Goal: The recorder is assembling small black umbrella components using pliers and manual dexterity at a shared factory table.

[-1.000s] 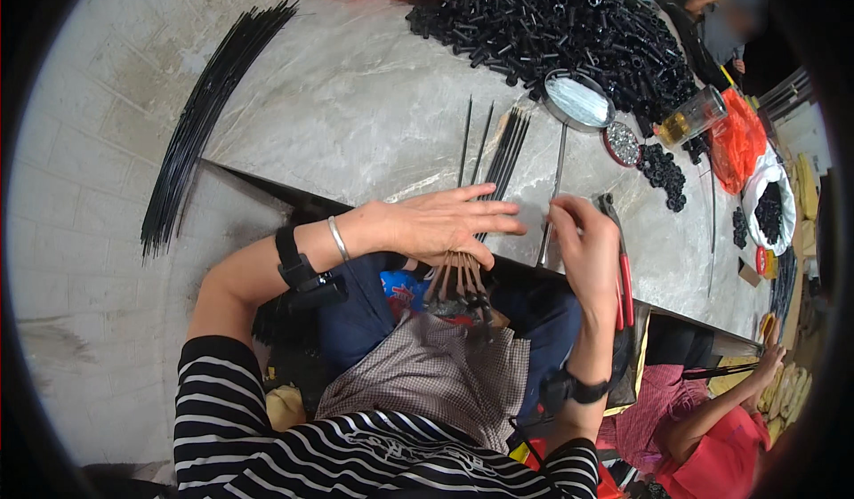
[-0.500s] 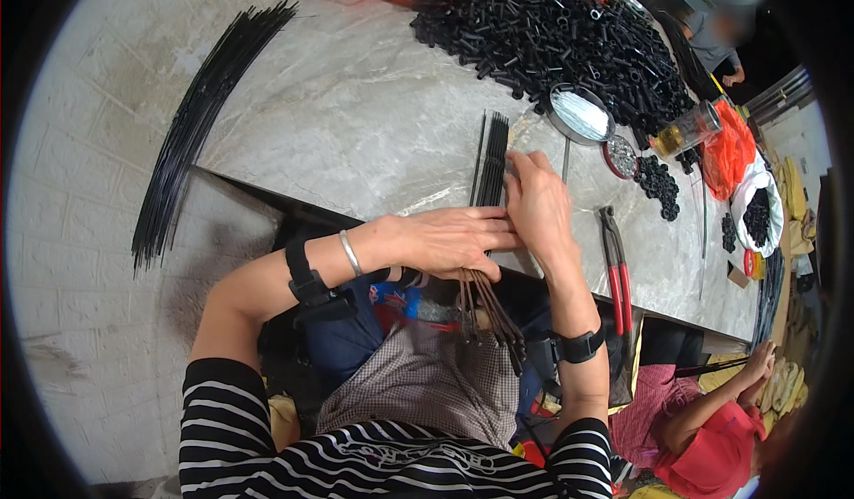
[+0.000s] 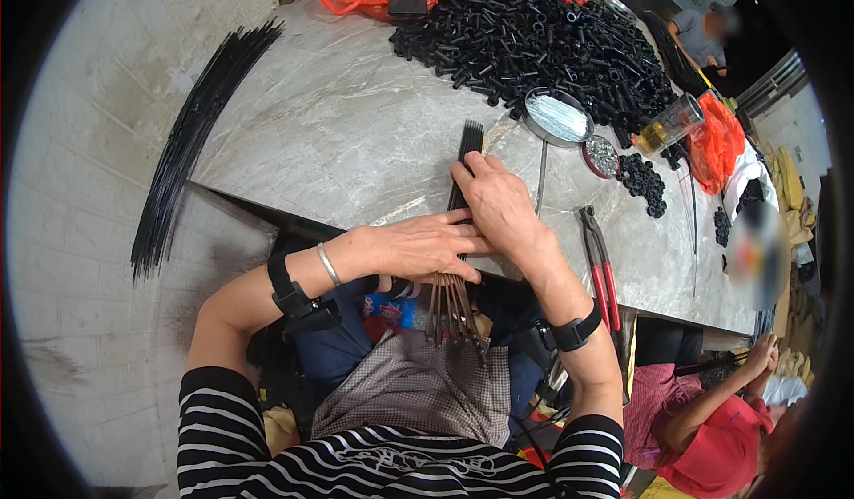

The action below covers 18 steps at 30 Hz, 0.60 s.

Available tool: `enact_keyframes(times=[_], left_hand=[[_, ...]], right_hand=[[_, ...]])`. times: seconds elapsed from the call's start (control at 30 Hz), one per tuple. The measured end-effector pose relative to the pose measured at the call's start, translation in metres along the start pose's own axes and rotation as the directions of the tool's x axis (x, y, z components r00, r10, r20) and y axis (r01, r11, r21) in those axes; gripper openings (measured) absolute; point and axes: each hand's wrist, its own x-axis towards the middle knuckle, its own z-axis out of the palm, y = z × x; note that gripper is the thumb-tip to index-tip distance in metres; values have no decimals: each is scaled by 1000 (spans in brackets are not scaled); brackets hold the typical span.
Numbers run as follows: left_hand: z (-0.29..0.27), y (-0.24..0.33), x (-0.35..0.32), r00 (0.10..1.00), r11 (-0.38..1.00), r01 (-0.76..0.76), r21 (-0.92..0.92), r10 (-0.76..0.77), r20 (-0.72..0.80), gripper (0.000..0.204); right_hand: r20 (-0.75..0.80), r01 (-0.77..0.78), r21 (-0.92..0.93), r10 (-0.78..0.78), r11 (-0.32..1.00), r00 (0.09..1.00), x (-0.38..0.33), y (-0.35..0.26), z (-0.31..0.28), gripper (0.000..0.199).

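A bundle of thin black rods (image 3: 472, 132) lies over the near table edge. Its brownish lower ends (image 3: 451, 308) fan out below my hands, over my lap. My left hand (image 3: 431, 245) rests across the bundle near the edge, fingers extended over the rods and thumb lower down, holding them. Just above it, my right hand (image 3: 498, 198) is closed on the bundle from the right side, its fingers bent over the rods. The left fingertips meet the right hand, and the middle of the bundle is hidden beneath both.
A large heap of short black tubes (image 3: 534, 41) covers the far table. Nearer stand an oval tin of pale pins (image 3: 559, 116), a round dish of small metal pieces (image 3: 601, 156) and small black rings (image 3: 642, 183). Red-handled cutters (image 3: 601, 268) lie right; more rods (image 3: 196, 134) left. A co-worker (image 3: 712, 428) sits right.
The single rod that stood apart on the bundle's left now lies together with the others. My right hand has come further over the rods. The whole view has shifted slightly.
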Motion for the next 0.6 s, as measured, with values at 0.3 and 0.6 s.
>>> enact_keyframes(times=[0.3, 0.6], left_hand=[[0, -12, 5, 1000, 1000, -7, -24, 7, -4, 38], [-9, 9, 12, 989, 993, 102, -58, -95, 115, 56]], right_hand=[[-114, 11, 25, -8, 1000, 993, -12, 8, 1, 36], [-54, -113, 830, 280, 546, 958, -63, 26, -77, 29]])
